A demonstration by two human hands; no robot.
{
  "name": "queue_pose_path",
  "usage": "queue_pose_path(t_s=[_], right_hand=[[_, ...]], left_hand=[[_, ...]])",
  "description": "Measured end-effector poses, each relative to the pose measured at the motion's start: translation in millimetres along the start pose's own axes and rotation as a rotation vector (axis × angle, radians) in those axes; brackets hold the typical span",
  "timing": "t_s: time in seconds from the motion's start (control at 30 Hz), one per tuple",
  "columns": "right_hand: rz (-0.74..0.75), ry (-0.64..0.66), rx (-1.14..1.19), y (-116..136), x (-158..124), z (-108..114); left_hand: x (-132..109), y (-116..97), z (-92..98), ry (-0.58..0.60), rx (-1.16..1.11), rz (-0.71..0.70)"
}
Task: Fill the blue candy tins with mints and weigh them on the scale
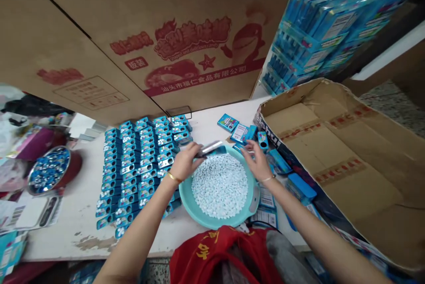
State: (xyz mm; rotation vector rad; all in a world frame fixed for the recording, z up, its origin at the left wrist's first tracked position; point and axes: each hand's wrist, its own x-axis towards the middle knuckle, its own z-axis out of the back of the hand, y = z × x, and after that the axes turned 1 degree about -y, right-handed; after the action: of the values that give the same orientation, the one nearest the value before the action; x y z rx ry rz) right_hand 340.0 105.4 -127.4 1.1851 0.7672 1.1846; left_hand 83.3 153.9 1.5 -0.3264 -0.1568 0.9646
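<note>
My left hand (pixel 186 160) is closed around a silver, metal-looking scoop (pixel 211 147), held over the far rim of a light green basin (pixel 191 206). White pellet candies (pixel 221 186) fill much of the basin. Just below the scoop a blue box is partly visible, and I cannot tell whether it is held. At the basin's far right rim, my right hand (pixel 257 162) has its fingers bent and apart. Its fingertips are close to a small blue box (pixel 237 147) and a larger group of blue boxes (pixel 244 133); contact is unclear.
Rows of small blue boxes with round holes (pixel 142 164) stand left of the basin. Farther left is a red bowl of shiny blue wrapped pieces (pixel 51 171). A shallow cardboard tray (pixel 332 142) lies right. Large cartons (pixel 159 32) and wrapped box stacks (pixel 318 23) stand behind.
</note>
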Motion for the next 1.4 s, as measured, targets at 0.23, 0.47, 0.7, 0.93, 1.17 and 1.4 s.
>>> queue_pose_path(t_s=[0.23, 0.47, 0.7, 0.93, 1.17, 1.4], right_hand=[[-0.207, 0.443, -0.354, -65, 66, 3], [-0.171, 0.387, -0.376, -65, 58, -1], [-0.109, 0.020, -0.076, -17, 14, 33], [-0.650, -0.173, 0.749, 28, -27, 44], [-0.752, -0.099, 0.924, 30, -68, 62], [-0.751, -0.070, 0.943, 34, -92, 70]], left_hand=[[24, 99, -5.3, 0.059, 0.240, 0.358], [29, 141, -37.5, 0.102, 0.330, 0.427], [14, 109, -36.8, -0.072, 0.165, 0.356], [-41, 33, -47.6, 0.358, -0.015, 0.090], [-99, -17, -38.7, 0.652, 0.311, 0.268], [-94, -61, -84.7, 0.687, 0.267, 0.357]])
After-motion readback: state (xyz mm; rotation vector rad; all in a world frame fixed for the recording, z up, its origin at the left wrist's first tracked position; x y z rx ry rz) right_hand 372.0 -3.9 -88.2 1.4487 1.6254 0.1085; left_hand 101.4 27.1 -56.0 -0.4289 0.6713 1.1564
